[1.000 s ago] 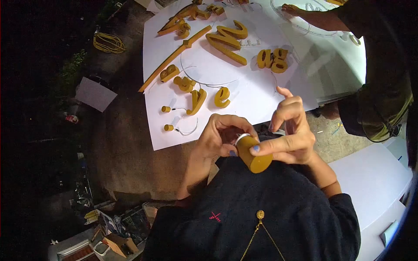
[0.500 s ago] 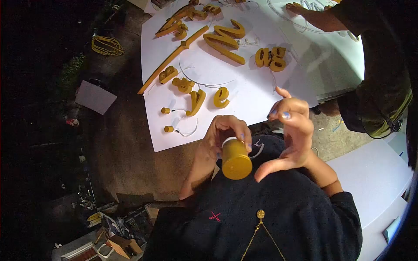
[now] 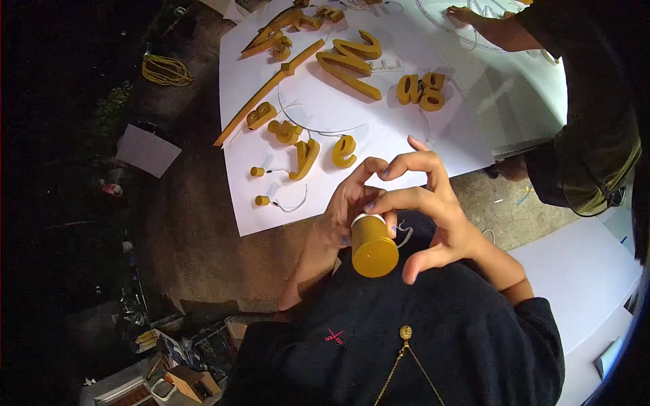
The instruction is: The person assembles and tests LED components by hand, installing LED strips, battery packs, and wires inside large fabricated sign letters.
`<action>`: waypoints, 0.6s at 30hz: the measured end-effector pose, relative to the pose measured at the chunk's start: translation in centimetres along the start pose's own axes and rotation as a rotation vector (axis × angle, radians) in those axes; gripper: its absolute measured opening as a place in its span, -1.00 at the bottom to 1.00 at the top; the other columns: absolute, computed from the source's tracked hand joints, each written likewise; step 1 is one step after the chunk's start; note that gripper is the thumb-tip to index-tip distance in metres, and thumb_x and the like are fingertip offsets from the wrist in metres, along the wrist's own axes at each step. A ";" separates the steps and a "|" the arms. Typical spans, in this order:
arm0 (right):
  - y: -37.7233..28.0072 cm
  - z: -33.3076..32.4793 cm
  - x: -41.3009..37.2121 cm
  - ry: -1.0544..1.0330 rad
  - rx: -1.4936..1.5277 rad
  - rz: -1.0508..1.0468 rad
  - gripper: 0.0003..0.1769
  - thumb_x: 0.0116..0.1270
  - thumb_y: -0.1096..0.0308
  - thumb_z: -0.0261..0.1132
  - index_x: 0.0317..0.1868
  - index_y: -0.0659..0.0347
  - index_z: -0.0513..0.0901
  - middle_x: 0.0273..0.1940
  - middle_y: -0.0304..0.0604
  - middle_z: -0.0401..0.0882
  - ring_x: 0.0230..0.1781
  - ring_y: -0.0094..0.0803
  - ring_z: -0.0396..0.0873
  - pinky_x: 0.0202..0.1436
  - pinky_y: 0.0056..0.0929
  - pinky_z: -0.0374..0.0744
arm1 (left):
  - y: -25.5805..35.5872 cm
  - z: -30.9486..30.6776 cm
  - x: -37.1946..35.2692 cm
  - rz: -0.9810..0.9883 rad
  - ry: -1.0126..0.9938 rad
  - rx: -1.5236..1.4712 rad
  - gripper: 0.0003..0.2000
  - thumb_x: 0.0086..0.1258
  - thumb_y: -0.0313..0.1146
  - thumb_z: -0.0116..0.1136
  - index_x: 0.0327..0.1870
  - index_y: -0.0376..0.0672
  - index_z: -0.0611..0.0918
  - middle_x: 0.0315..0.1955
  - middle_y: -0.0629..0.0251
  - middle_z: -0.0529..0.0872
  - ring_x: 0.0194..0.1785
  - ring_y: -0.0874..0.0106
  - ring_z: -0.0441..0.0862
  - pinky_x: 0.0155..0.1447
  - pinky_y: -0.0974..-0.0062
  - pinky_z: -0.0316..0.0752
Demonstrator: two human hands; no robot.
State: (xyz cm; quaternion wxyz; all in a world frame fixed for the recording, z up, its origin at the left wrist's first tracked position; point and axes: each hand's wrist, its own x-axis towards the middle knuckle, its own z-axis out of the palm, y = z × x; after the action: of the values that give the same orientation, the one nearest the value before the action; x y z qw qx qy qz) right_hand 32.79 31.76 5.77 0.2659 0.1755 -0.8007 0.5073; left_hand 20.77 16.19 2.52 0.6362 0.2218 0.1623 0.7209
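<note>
Left hand [image 3: 343, 206] grasps one gold cylinder [image 3: 374, 250] near its white rim [image 3: 366, 218]. Right hand [image 3: 450, 227] is spread and curved, thumb clear of the cylinder, one fingertip close to the rim; contact there cannot be confirmed. Cylinder position: before the black shirt [image 3: 467, 338], plain flat end turned toward the viewer and downward.

Surrounding items, in descending size:

- One white sheet [image 3: 382, 128] beyond the hands, bearing the gold pieces.
- One long gold bar [image 3: 288, 68], laid diagonally along the left of the sheet.
- One gold M [image 3: 349, 80], right of the bar.
- One yellow cable coil [image 3: 164, 74], on the ground left of the sheet.
- One co-worker's hand [image 3: 462, 15], at upper right, well apart from both hands.
- Four mid-size letters: one a [image 3: 408, 89] and one g [image 3: 432, 95], side by side; one y [image 3: 308, 159] and one e [image 3: 344, 162], nearer the hands.
- Two small caps [image 3: 257, 172], gold, at the near left of the sheet, each beside a wire.
- One round pendant [image 3: 405, 332], on the shirt.
</note>
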 end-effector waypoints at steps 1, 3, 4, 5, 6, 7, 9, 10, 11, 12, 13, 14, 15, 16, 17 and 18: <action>0.0 0.0 0.1 -0.004 -0.009 0.001 -0.12 -0.22 -0.37 0.38 0.02 0.10 0.57 -0.01 -0.12 0.36 0.18 -0.17 0.27 0.34 0.22 -0.14 | 0.0 0.0 0.1 0.002 0.001 0.000 0.00 -0.21 -0.37 0.59 0.25 -0.17 0.06 -0.26 -0.10 0.61 -0.17 0.19 0.66 -0.11 0.42 0.61; 0.0 0.2 0.1 0.020 0.018 0.022 -0.13 -0.23 -0.35 0.40 0.02 0.10 0.58 0.00 -0.12 0.36 0.17 -0.17 0.28 0.34 0.22 -0.13 | 0.0 -0.1 0.3 0.015 -0.056 -0.081 -0.04 -0.19 -0.37 0.58 0.22 -0.16 0.09 -0.25 -0.07 0.62 -0.13 0.22 0.65 -0.06 0.41 0.59; -0.1 0.3 0.1 0.046 0.043 0.043 -0.13 -0.25 -0.33 0.43 0.01 0.11 0.58 0.00 -0.12 0.36 0.17 -0.18 0.29 0.34 0.23 -0.13 | -0.2 -0.2 0.4 0.018 -0.055 -0.082 -0.04 -0.19 -0.37 0.58 0.22 -0.16 0.09 -0.25 -0.07 0.62 -0.13 0.22 0.65 -0.06 0.41 0.59; -0.2 0.3 0.1 0.042 0.044 0.042 -0.13 -0.25 -0.33 0.43 0.01 0.11 0.58 0.00 -0.12 0.36 0.17 -0.18 0.29 0.34 0.23 -0.13 | -0.4 -0.3 0.4 0.052 -0.051 -0.070 -0.06 -0.19 -0.37 0.58 0.20 -0.16 0.11 -0.23 -0.03 0.63 -0.13 0.25 0.65 -0.05 0.41 0.59; -0.5 0.4 0.2 0.102 0.033 0.044 -0.16 -0.26 -0.28 0.46 -0.01 0.10 0.59 -0.02 -0.14 0.38 0.11 -0.20 0.34 0.32 0.21 -0.07 | -0.5 -0.4 0.4 0.086 -0.046 -0.057 -0.09 -0.18 -0.37 0.57 0.18 -0.15 0.12 -0.21 0.00 0.63 -0.12 0.27 0.65 -0.05 0.41 0.59; -0.7 0.4 0.3 0.163 0.021 0.046 -0.18 -0.28 -0.24 0.49 -0.03 0.10 0.59 -0.04 -0.16 0.40 0.06 -0.22 0.39 0.31 0.20 -0.02 | -0.4 -0.4 0.3 0.088 -0.045 -0.058 -0.09 -0.18 -0.37 0.57 0.18 -0.15 0.12 -0.21 0.00 0.63 -0.12 0.27 0.65 -0.05 0.41 0.59; -1.0 0.5 0.3 0.175 -0.048 0.035 -0.21 -0.28 -0.21 0.51 -0.05 0.09 0.60 -0.08 -0.19 0.43 0.00 -0.25 0.42 0.28 0.15 0.06 | -0.1 -0.4 -0.1 0.070 0.060 0.092 -0.13 -0.17 -0.36 0.57 0.14 -0.15 0.16 -0.19 0.09 0.65 -0.09 0.35 0.64 0.02 0.46 0.55; -1.1 0.4 0.4 0.190 -0.119 0.024 -0.23 -0.29 -0.18 0.52 -0.08 0.09 0.61 -0.12 -0.22 0.45 -0.07 -0.27 0.46 0.24 0.10 0.14 | 0.1 -0.2 -0.2 0.070 0.060 0.091 -0.13 -0.17 -0.36 0.57 0.14 -0.15 0.16 -0.19 0.09 0.65 -0.09 0.35 0.64 0.02 0.46 0.55; -1.4 0.4 0.7 0.220 -0.151 0.009 -0.34 -0.23 -0.14 0.52 -0.15 0.10 0.63 -0.21 -0.25 0.52 -0.18 -0.31 0.47 0.14 -0.03 0.25 | 0.3 0.0 -0.4 0.058 0.118 0.147 -0.15 -0.16 -0.36 0.57 0.13 -0.16 0.18 -0.18 0.11 0.65 -0.06 0.37 0.62 0.06 0.47 0.52; -1.3 0.5 0.6 0.220 -0.153 0.010 -0.34 -0.23 -0.14 0.52 -0.15 0.10 0.63 -0.21 -0.25 0.52 -0.18 -0.31 0.47 0.14 -0.03 0.25 | 0.4 0.1 -0.4 0.045 0.176 0.202 -0.17 -0.16 -0.35 0.57 0.12 -0.17 0.19 -0.17 0.14 0.65 -0.03 0.39 0.61 0.09 0.49 0.50; -1.1 0.6 0.4 0.205 -0.195 -0.003 -0.38 -0.20 -0.10 0.51 -0.17 0.10 0.64 -0.22 -0.24 0.54 -0.19 -0.31 0.47 0.11 -0.07 0.26 | 0.4 0.0 -0.4 0.092 0.132 0.237 -0.27 -0.15 -0.33 0.57 0.06 -0.21 0.33 -0.14 0.17 0.64 0.01 0.41 0.58 0.13 0.50 0.46; -1.1 0.7 0.3 0.190 -0.237 -0.017 -0.43 -0.17 -0.07 0.51 -0.19 0.11 0.64 -0.24 -0.23 0.56 -0.21 -0.32 0.47 0.08 -0.10 0.27 | 0.3 -0.4 -0.4 0.091 0.132 0.237 -0.27 -0.15 -0.33 0.57 0.06 -0.21 0.33 -0.14 0.17 0.64 0.01 0.41 0.58 0.13 0.50 0.46; -1.1 0.8 0.3 0.191 -0.236 -0.017 -0.43 -0.17 -0.07 0.51 -0.19 0.11 0.64 -0.24 -0.23 0.56 -0.21 -0.32 0.47 0.08 -0.10 0.27 | 0.1 -0.8 -0.6 0.129 0.106 0.251 -0.31 -0.16 -0.31 0.57 0.01 -0.23 0.40 -0.13 0.17 0.64 0.01 0.41 0.58 0.13 0.49 0.46; -1.2 0.9 0.3 0.221 -0.234 -0.023 -0.46 -0.14 -0.04 0.50 -0.21 0.13 0.64 -0.25 -0.22 0.57 -0.22 -0.32 0.47 0.06 -0.13 0.28 | 0.1 -1.0 -0.7 0.166 0.080 0.265 -0.36 -0.16 -0.30 0.58 -0.03 -0.25 0.46 -0.12 0.17 0.64 0.01 0.40 0.58 0.13 0.49 0.46; -1.3 1.0 0.3 0.251 -0.233 -0.030 -0.50 -0.11 0.00 0.50 -0.22 0.15 0.64 -0.26 -0.21 0.58 -0.23 -0.33 0.47 0.05 -0.16 0.28 | 0.2 -1.0 -0.8 0.166 0.078 0.266 -0.36 -0.16 -0.30 0.58 -0.03 -0.25 0.46 -0.12 0.17 0.64 0.01 0.40 0.58 0.13 0.49 0.46; -1.3 1.1 0.2 0.253 -0.235 -0.032 -0.50 -0.11 0.00 0.50 -0.22 0.15 0.64 -0.26 -0.21 0.58 -0.23 -0.33 0.47 0.05 -0.16 0.28 | 0.3 -0.7 -0.9 0.157 0.110 0.306 -0.39 -0.16 -0.27 0.58 -0.06 -0.26 0.50 -0.13 0.17 0.65 -0.01 0.41 0.60 0.12 0.49 0.47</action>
State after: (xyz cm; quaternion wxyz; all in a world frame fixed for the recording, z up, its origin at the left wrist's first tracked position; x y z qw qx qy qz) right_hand 33.06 30.21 6.45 0.3914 0.0909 -0.8118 0.4237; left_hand 20.23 15.28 1.99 0.5269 0.2883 0.2869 0.7463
